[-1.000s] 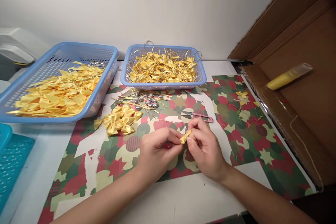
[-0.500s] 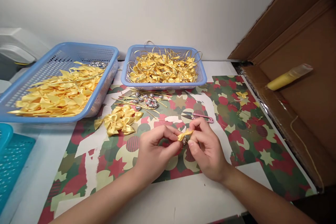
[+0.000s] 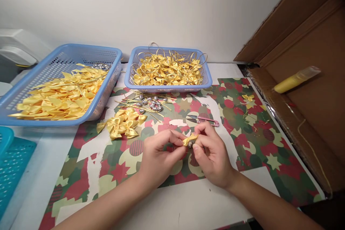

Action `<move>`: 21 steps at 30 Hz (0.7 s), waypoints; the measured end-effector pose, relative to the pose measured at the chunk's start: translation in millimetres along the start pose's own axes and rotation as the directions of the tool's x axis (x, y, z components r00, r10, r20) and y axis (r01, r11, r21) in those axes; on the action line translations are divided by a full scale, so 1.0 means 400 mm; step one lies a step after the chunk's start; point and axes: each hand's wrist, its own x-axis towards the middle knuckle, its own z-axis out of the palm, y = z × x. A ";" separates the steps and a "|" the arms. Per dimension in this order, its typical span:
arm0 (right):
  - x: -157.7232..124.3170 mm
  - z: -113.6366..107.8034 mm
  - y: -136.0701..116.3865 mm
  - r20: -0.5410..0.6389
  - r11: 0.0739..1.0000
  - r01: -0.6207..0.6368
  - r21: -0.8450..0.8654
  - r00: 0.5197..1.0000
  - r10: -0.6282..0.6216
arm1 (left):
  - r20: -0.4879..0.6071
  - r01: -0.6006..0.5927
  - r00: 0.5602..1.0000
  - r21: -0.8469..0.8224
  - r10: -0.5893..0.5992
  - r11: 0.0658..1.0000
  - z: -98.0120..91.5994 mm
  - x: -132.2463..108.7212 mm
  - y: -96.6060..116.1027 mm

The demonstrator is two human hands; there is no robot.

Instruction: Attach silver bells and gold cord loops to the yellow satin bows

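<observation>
A smooth white wall (image 3: 167,7) stands behind my work, and in front of me lies a flat sheet (image 3: 258,143) printed in green, red and cream shapes, with ragged white patches. Brown cardboard (image 3: 309,36) rises at my right. The larger blue basket (image 3: 93,109), rigid perforated plastic, holds a mound of glossy yellow ribbon pieces; the smaller blue basket (image 3: 167,87) is heaped with bows and looping gold cord. My left hand (image 3: 159,152) and right hand (image 3: 214,152) are both closed to narrow pinches, thumbs against fingers. Beyond them is a scatter of thin gold cords (image 3: 126,106) and rounded, mirror-bright silver beads (image 3: 155,107), next to a soft pile of satiny bows (image 3: 121,124). A clear tube with yellow inside (image 3: 298,79) juts from the cardboard. Pink-handled snips (image 3: 207,120) lie just past my right fingers. Between my hands, above the sheet, I hold one small yellow bow (image 3: 190,139), an end in each pinch. A silvery bead (image 3: 190,144) shows just under it, close to my right thumb; whether that thumb touches it I cannot tell.
</observation>
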 end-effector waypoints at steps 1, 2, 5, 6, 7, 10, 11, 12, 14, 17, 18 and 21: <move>0.000 0.000 0.000 0.000 1.000 0.003 0.002 1.000 -0.003 | -0.002 -0.007 1.000 0.000 0.007 1.000 0.000 0.000 0.000; 0.001 0.000 0.000 0.001 1.000 0.006 0.005 1.000 -0.006 | -0.004 -0.013 1.000 0.000 0.013 1.000 0.000 0.000 0.000; 0.003 -0.001 0.000 0.000 1.000 0.007 0.011 1.000 -0.007 | -0.007 -0.023 1.000 -0.002 0.023 1.000 0.000 0.001 0.000; 0.003 -0.001 -0.001 -0.002 1.000 0.008 0.011 1.000 -0.008 | -0.008 -0.023 1.000 -0.002 0.023 1.000 0.000 0.001 0.000; 0.003 -0.001 -0.001 -0.003 1.000 0.009 0.010 1.000 -0.009 | -0.006 -0.021 1.000 -0.002 0.021 1.000 0.000 0.001 0.000; 0.002 0.000 -0.003 -0.008 1.000 0.011 -0.002 1.000 -0.011 | -0.003 -0.014 1.000 0.004 0.014 1.000 -0.001 0.001 0.000; 0.002 0.000 -0.004 -0.011 1.000 0.012 -0.008 1.000 -0.012 | -0.003 -0.013 1.000 0.009 0.013 1.000 -0.001 0.001 0.001; 0.002 0.001 -0.004 -0.015 1.000 0.013 -0.016 1.000 -0.014 | -0.005 -0.014 1.000 0.015 0.014 1.000 -0.001 0.001 0.001; 0.001 0.003 -0.005 -0.023 0.999 0.018 -0.036 1.000 -0.019 | -0.010 -0.020 1.000 0.027 0.020 0.999 -0.001 0.001 0.002; -0.001 0.008 -0.005 -0.030 0.997 0.033 -0.072 0.999 -0.036 | -0.011 -0.038 0.999 0.036 0.039 0.999 0.000 -0.001 0.001; -0.002 0.010 -0.004 -0.032 0.996 0.040 -0.082 0.999 -0.043 | -0.012 -0.041 0.999 0.038 0.041 0.998 0.001 -0.003 0.000; -0.005 0.014 0.000 -0.036 0.994 0.058 -0.097 0.997 -0.062 | -0.014 -0.032 0.999 0.032 0.032 0.999 0.003 -0.007 -0.004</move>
